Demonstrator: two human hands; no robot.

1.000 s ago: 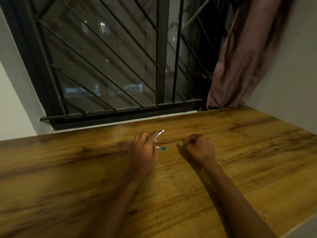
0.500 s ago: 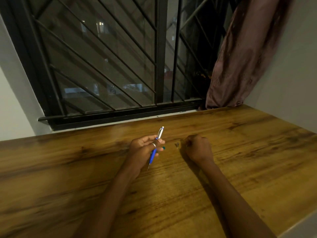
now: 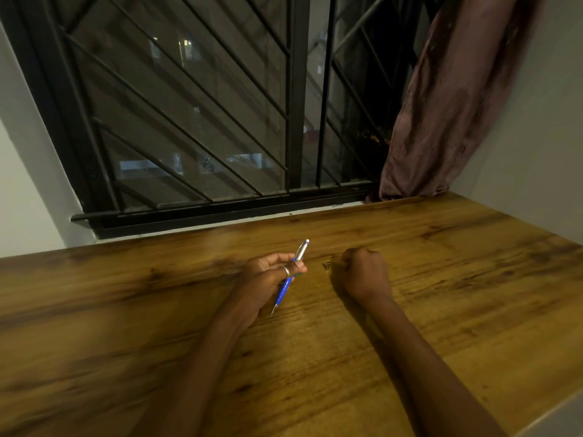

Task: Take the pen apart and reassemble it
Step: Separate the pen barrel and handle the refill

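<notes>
A pen [image 3: 288,277] with a blue lower barrel and a silver upper half stands tilted in my left hand [image 3: 266,280], tip pointing down toward the wooden table [image 3: 441,279]. The fingers of that hand pinch it near the middle; a ring shows on one finger. My right hand [image 3: 366,274] rests on the table as a closed fist, a short way to the right. A small dark metal piece [image 3: 327,265] lies on the wood just left of the fist. Whether the fist holds anything is hidden.
A barred black window [image 3: 220,121] runs along the table's far edge. A brownish curtain [image 3: 441,105] hangs at the back right, its hem touching the table's corner. A grey wall bounds the right side; the table's near right edge shows at the bottom corner.
My left hand has turned palm-up and lifted the pen, so its blue barrel now shows. The right fist has stayed put next to the small piece.
</notes>
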